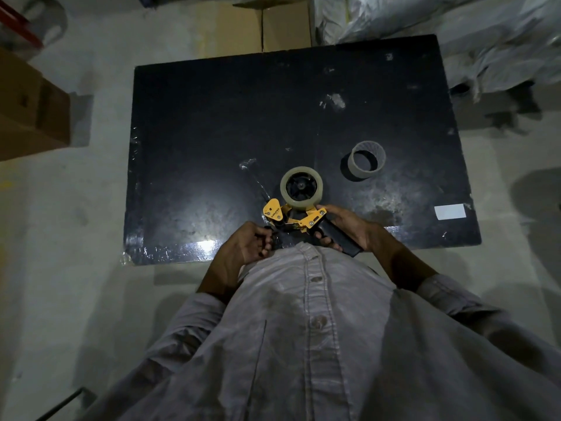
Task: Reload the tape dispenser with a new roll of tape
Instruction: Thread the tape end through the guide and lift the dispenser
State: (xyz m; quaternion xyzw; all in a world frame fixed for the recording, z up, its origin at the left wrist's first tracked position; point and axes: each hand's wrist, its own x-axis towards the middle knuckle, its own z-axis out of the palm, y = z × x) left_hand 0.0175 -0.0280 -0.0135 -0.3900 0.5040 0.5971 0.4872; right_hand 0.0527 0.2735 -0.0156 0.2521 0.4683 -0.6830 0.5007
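Note:
A yellow and black tape dispenser (291,218) is held above the near edge of the black table (212,132). A roll of clear tape (301,186) sits on its black hub. My right hand (349,229) grips the dispenser's black handle. My left hand (249,243) is curled at the dispenser's front end, fingertips pinched near the blade; whether a tape end is between them cannot be told. An empty cardboard tape core (366,160) stands on the table, to the right of the dispenser and farther from me.
A white label (450,211) lies near the table's right edge. Cardboard boxes (27,110) stand on the floor at left and behind the table (258,25). Plastic-wrapped bundles (455,31) fill the back right. My shirt hides the table's near middle edge.

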